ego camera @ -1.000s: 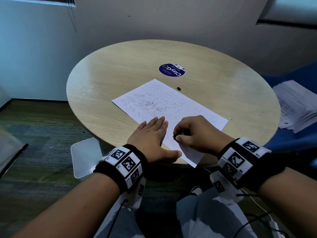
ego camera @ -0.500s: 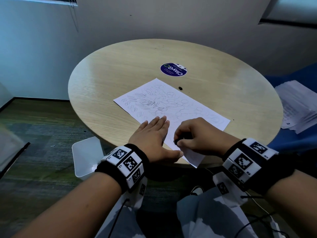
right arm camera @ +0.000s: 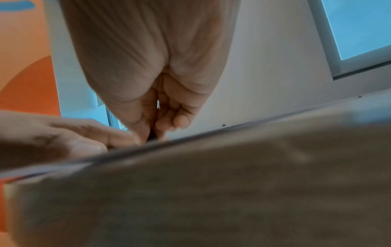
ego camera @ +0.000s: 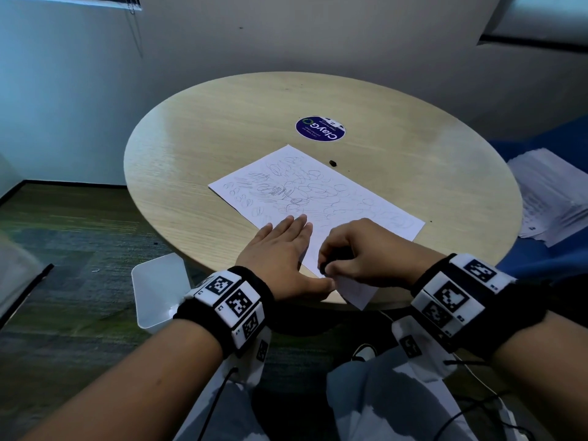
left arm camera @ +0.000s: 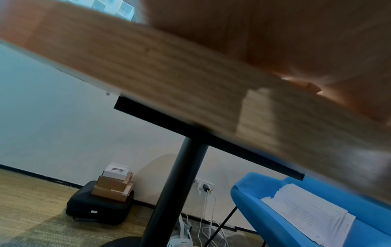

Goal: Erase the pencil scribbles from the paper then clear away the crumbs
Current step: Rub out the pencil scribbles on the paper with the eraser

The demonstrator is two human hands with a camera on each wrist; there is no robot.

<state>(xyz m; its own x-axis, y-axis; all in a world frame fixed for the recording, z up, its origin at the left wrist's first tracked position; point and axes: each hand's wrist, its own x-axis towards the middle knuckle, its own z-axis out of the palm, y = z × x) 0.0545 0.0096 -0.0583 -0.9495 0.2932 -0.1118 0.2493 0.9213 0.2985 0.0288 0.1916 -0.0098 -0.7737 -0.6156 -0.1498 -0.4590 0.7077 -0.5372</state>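
A white sheet of paper (ego camera: 305,189) covered in pencil scribbles lies slantwise on the round wooden table (ego camera: 222,128). My left hand (ego camera: 286,246) lies flat with straight fingers, pressing the paper's near-left part down. My right hand (ego camera: 331,265) is curled beside it and pinches a small dark eraser (ego camera: 325,268) against the paper's near corner. In the right wrist view the dark eraser (right arm camera: 152,135) shows between thumb and fingertips at the table edge. The left wrist view shows only the table's underside and edge.
A small dark piece (ego camera: 333,162) lies on the table just beyond the paper, near a round blue sticker (ego camera: 320,128). A white bin (ego camera: 159,291) stands on the floor at the left. A stack of papers (ego camera: 553,195) rests on a blue chair at the right.
Both hands stay on the paper's near corner; the right hand with the eraser has shifted only slightly. The paper has not moved.
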